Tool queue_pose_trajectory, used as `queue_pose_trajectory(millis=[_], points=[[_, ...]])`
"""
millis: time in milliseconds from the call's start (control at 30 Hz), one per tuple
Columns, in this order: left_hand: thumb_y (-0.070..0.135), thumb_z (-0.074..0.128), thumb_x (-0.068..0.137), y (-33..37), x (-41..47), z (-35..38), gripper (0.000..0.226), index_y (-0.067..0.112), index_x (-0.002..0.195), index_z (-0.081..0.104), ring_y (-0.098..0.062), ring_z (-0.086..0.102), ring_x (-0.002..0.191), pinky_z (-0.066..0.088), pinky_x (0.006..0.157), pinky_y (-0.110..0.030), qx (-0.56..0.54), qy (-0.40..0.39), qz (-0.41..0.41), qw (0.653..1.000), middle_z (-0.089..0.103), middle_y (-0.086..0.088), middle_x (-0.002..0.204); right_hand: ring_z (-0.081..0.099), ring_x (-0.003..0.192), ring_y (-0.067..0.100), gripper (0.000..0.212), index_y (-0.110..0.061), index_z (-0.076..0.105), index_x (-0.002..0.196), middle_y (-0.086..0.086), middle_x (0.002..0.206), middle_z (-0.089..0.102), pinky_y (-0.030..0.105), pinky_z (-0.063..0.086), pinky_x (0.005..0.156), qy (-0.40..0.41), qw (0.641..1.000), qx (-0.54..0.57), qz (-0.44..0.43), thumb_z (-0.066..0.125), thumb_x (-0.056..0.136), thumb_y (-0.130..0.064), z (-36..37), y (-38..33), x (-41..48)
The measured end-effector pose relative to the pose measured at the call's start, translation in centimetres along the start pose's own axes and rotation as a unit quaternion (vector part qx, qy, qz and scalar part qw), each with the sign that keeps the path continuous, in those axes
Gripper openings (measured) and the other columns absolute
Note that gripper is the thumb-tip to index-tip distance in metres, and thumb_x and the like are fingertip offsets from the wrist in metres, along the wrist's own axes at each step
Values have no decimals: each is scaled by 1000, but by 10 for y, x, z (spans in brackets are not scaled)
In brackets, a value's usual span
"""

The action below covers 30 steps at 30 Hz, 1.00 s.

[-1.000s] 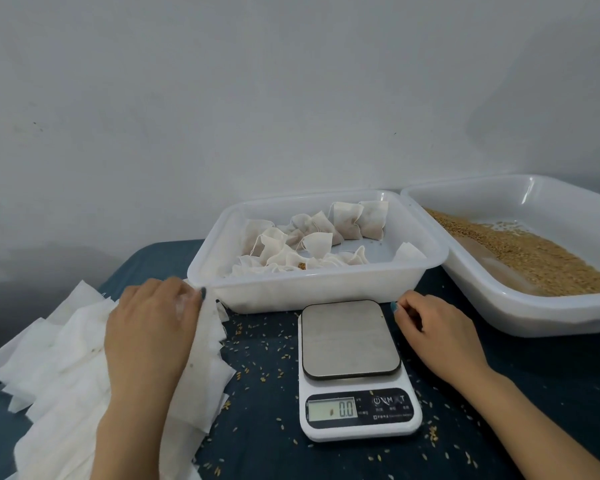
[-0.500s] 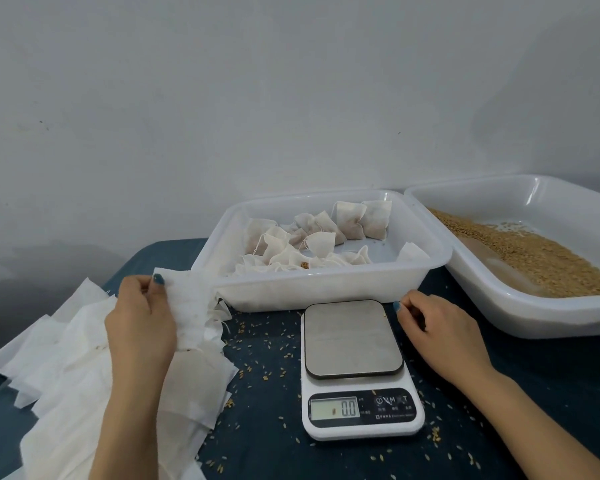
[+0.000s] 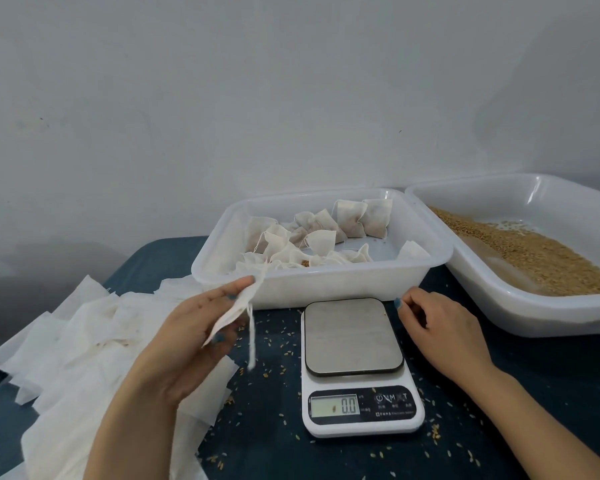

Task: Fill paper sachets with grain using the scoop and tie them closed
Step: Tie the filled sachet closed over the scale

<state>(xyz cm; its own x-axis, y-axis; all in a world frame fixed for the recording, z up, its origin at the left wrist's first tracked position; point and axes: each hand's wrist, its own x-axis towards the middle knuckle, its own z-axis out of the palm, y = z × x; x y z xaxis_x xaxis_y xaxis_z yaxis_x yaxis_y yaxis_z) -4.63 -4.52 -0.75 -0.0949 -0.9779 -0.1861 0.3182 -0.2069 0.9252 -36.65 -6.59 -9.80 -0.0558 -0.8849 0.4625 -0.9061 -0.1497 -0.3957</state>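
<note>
Empty sachet (image 3: 234, 311) in the air: thin white paper, flat and limp, turned nearly edge-on, drawstring (image 3: 252, 337) dangling blurred below. Held above the dark cloth (image 3: 278, 455), between the pile of empty sachets (image 3: 84, 334) and the scale (image 3: 354, 336), just in front of the tray of filled sachets (image 3: 326, 284). Pinched by the left hand (image 3: 191, 337), palm up, thumb at the top edge, fingertips lower down. Right hand (image 3: 444, 327) resting beside the scale, fingers loosely curled, nothing seen in it.
</note>
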Motion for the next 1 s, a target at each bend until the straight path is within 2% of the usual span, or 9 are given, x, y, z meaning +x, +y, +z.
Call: queue_pose_trajectory(millis=[100,300,400,467,533,633,767,867,1000], points=[[1,59,80,-4,-2,19,35,-7,112,70,-8,66,67,51,44,-13,-140,-71,-46,986,68,-13,95,48,58,3,18,-36,48,76,-12,63,51,23,27,48,-1,1000,4,2,46,93,-43,-1,0,0],[-11,63,67,-26,-6,57,48,-19,114,62,-26,72,95,60,61,-23,-252,-63,-87,962,67,-28,115,49,60,3,18,-36,50,77,-12,64,52,23,29,49,-3,1000,9,9,49,94,-42,-5,-3,1],[-16,58,68,-40,-9,72,51,-22,118,56,-30,70,101,61,65,-25,-270,-67,-110,954,64,-31,119,53,62,5,18,-36,58,75,-11,67,59,25,37,52,-5,996,86,8,56,93,-41,-9,-9,1],[-20,55,75,-49,-7,82,49,-19,124,53,-29,73,96,61,65,-24,-231,-49,-99,967,62,-29,124,54,59,6,18,-33,67,74,-8,69,66,24,42,56,-11,974,226,8,62,91,-37,-13,-18,3],[-21,50,87,-56,-3,92,47,-13,133,49,-23,74,89,60,67,-22,-170,-26,-69,983,61,-23,128,54,59,7,19,-25,73,78,-1,71,68,17,42,58,-29,931,363,7,63,92,-34,-18,-28,4],[-17,51,92,-64,3,105,51,-5,141,44,-21,74,92,59,71,-20,-99,8,-26,995,64,-16,122,53,56,-1,27,-15,77,87,4,67,65,7,40,57,-52,879,474,14,61,85,-37,-25,-39,3],[-10,58,91,-72,10,110,58,5,145,43,-20,71,100,59,77,-20,-22,54,20,998,65,-7,111,51,54,-1,22,-21,75,80,1,66,65,8,40,56,-76,869,489,16,62,83,-38,-26,-41,3],[-3,64,89,-77,9,109,59,15,142,47,-12,70,99,57,78,-20,32,62,43,997,66,4,108,54,55,-1,10,-16,74,86,-6,64,66,8,41,56,-82,872,481,31,66,90,-21,-25,-40,3],[4,70,87,-80,4,106,47,31,123,59,-30,69,91,55,94,-43,89,59,59,993,71,-5,91,59,60,-3,14,-19,74,87,-9,68,69,6,43,59,-81,882,462,40,67,91,-8,-26,-38,3]])
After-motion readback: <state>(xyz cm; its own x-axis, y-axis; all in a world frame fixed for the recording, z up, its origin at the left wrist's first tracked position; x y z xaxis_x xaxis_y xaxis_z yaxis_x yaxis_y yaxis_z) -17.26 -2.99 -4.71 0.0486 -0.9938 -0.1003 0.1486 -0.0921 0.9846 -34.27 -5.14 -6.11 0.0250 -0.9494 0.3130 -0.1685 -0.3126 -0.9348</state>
